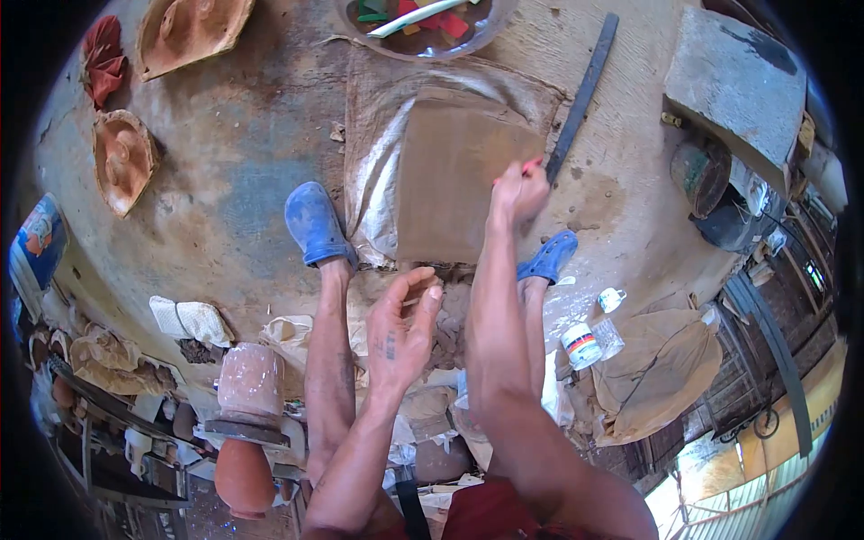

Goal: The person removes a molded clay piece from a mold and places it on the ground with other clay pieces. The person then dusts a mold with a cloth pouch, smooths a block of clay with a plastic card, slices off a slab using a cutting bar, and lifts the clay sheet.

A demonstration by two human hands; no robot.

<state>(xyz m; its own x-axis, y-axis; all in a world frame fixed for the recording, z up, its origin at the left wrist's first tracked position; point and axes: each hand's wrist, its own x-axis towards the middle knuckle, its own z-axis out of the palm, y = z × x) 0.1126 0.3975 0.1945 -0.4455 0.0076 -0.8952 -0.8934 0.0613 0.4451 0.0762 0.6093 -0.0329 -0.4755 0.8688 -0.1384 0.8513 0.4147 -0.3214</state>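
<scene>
Head view: R hand [519,192] w/ red item [532,166] at slab's [463,180] R edge

L hand [396,337] nearest, just short of slab; fingers loosely curled, narrow gap to thumb. R fingers closed on small red item, both ends peeking out; its long axis runs crosswise, R end tilted farther away. Contact w/ slab: can't tell. Brown slab, approx. square, slightly longer axis pointing away from person, lies flat on woven sack [373,162] on stained floor [261,198], btwn blue clogs [315,220]. Dark flat bar [585,94] just R of sack, slanting away. Round bowl [432,54] w/ coloured pieces near sack's far edge. Room edges: two brown moulds [126,160] L, grey block [742,85] R.
</scene>
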